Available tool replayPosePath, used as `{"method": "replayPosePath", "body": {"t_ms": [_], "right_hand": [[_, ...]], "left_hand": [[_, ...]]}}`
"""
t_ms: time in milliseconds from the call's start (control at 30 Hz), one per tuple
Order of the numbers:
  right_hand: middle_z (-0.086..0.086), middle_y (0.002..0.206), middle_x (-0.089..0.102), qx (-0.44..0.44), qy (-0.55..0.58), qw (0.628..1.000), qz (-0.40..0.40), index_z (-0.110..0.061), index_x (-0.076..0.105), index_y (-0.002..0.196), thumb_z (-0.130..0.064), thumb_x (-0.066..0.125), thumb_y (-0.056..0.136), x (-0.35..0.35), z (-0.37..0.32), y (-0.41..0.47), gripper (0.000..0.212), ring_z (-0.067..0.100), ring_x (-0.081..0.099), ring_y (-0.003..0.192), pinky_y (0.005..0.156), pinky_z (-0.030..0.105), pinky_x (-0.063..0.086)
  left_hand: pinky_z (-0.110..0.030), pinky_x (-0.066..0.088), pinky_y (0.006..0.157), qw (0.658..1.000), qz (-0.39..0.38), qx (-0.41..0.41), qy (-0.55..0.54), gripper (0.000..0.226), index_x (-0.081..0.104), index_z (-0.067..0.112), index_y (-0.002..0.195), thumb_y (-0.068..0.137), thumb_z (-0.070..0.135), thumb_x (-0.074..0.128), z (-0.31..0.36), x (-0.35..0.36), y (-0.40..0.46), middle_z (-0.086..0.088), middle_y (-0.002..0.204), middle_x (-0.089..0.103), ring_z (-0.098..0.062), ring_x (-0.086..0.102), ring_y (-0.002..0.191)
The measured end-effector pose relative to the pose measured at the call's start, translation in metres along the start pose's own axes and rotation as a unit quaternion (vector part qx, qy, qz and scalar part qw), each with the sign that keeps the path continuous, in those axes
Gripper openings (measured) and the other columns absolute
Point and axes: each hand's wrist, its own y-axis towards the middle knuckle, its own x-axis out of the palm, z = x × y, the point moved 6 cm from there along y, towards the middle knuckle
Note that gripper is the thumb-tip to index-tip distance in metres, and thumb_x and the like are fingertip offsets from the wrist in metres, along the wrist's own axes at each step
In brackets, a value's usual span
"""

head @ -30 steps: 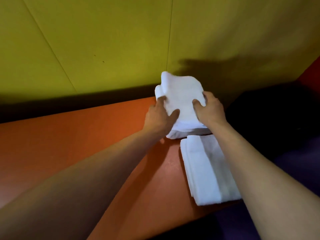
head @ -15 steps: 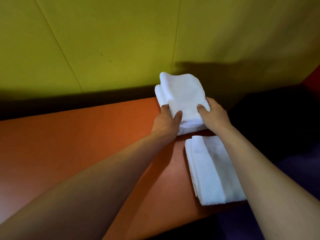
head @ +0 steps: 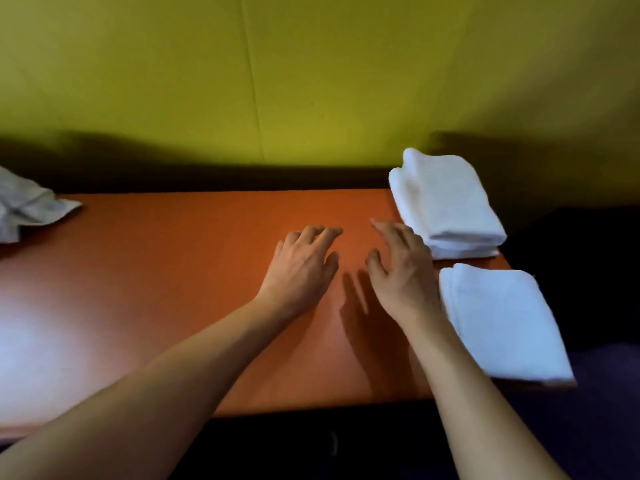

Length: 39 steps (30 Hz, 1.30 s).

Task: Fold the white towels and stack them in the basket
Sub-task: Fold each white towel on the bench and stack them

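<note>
Hands: left (head: 300,268), right (head: 401,271), fingers spread, empty, over table (head: 156,271).
Towels: stack (head: 446,202), single (head: 502,320) (folded); crumpled towel (head: 24,206) far left.

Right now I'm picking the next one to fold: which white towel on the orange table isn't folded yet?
The crumpled white towel at the table's far left edge. The two white towel piles on the right, far and near, are neatly folded.

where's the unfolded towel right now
In the head view, the crumpled towel lies at the far left edge of the orange table, near the yellow wall, well away from both hands and the folded towels.
</note>
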Motion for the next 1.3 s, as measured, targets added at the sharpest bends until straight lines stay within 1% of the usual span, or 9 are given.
{"method": "replayPosePath", "body": {"t_ms": [233,467,667,867,1000,1133,1200,1267,1300], "right_hand": [[0.003,0.132,0.058,-0.039,0.008,0.996,-0.076,-0.02,0.055,0.14,-0.025,0.053,0.092,0.068,-0.114,-0.019,0.048,0.024,0.055,0.12,0.102,0.045,0.044],[0.003,0.137,0.055,-0.106,-0.026,0.983,-0.149,-0.022,0.056,0.136,-0.037,0.05,0.096,0.149,-0.227,-0.016,0.044,0.023,0.051,0.126,0.103,0.043,0.04],[0.004,0.141,0.054,-0.148,-0.043,0.968,-0.2,-0.024,0.055,0.138,-0.046,0.043,0.093,0.209,-0.304,-0.009,0.051,0.025,0.048,0.131,0.107,0.044,0.037],[0.003,0.145,0.05,-0.18,-0.052,0.954,-0.235,-0.025,0.048,0.144,-0.044,0.045,0.097,0.274,-0.365,0.011,0.051,0.023,0.043,0.135,0.109,0.042,0.034],[0.001,0.147,0.047,-0.178,-0.044,0.951,-0.25,-0.027,0.046,0.145,-0.042,0.048,0.099,0.313,-0.382,0.023,0.049,0.021,0.042,0.137,0.113,0.041,0.034],[0.0,0.148,0.047,-0.176,-0.033,0.951,-0.251,-0.028,0.045,0.146,-0.042,0.05,0.099,0.335,-0.385,0.028,0.049,0.02,0.043,0.138,0.113,0.042,0.037],[-0.001,0.149,0.046,-0.178,-0.033,0.949,-0.257,-0.029,0.044,0.146,-0.042,0.05,0.099,0.34,-0.382,0.03,0.049,0.019,0.041,0.139,0.114,0.042,0.037],[-0.001,0.149,0.046,-0.178,-0.03,0.949,-0.258,-0.029,0.044,0.146,-0.041,0.051,0.099,0.341,-0.376,0.031,0.049,0.02,0.041,0.139,0.114,0.042,0.037],[-0.001,0.148,0.046,-0.179,-0.027,0.949,-0.257,-0.029,0.044,0.146,-0.041,0.051,0.099,0.339,-0.372,0.032,0.049,0.02,0.042,0.138,0.114,0.042,0.038]], "left_hand": [[-0.047,0.045,0.091,0.995,0.042,-0.068,0.054,0.043,0.051,0.027,0.139,0.099,0.042,0.045,-0.106,-0.059,-0.09,-0.003,0.136,0.055,-0.033,0.055,0.118],[-0.046,0.039,0.099,0.979,0.079,-0.16,0.094,0.044,0.056,0.028,0.131,0.096,0.048,0.042,-0.219,-0.113,-0.165,0.0,0.135,0.056,-0.03,0.052,0.122],[-0.046,0.039,0.099,0.964,0.108,-0.21,0.12,0.041,0.058,0.025,0.13,0.095,0.046,0.051,-0.302,-0.144,-0.206,-0.003,0.134,0.057,-0.031,0.053,0.122],[-0.049,0.04,0.098,0.95,0.107,-0.259,0.135,0.044,0.057,0.024,0.131,0.093,0.045,0.057,-0.385,-0.157,-0.216,-0.006,0.136,0.056,-0.034,0.052,0.124],[-0.055,0.039,0.101,0.941,0.096,-0.293,0.138,0.057,0.046,0.027,0.144,0.092,0.044,0.061,-0.439,-0.168,-0.199,-0.012,0.151,0.039,-0.04,0.044,0.131],[-0.058,0.037,0.105,0.937,0.111,-0.319,0.09,0.076,0.029,0.037,0.154,0.088,0.051,0.064,-0.479,-0.174,-0.165,-0.015,0.164,0.013,-0.045,0.026,0.142],[-0.06,0.035,0.106,0.939,0.088,-0.325,0.078,0.085,0.021,0.041,0.156,0.085,0.055,0.067,-0.494,-0.168,-0.144,-0.017,0.166,0.001,-0.046,0.017,0.147],[-0.061,0.035,0.107,0.934,0.054,-0.351,0.04,0.087,0.02,0.045,0.154,0.083,0.055,0.07,-0.508,-0.155,-0.13,-0.016,0.165,-0.004,-0.048,0.014,0.147],[-0.062,0.036,0.107,0.931,0.045,-0.362,0.018,0.079,0.026,0.045,0.151,0.085,0.051,0.068,-0.514,-0.148,-0.125,-0.016,0.164,-0.001,-0.048,0.017,0.145]]}}
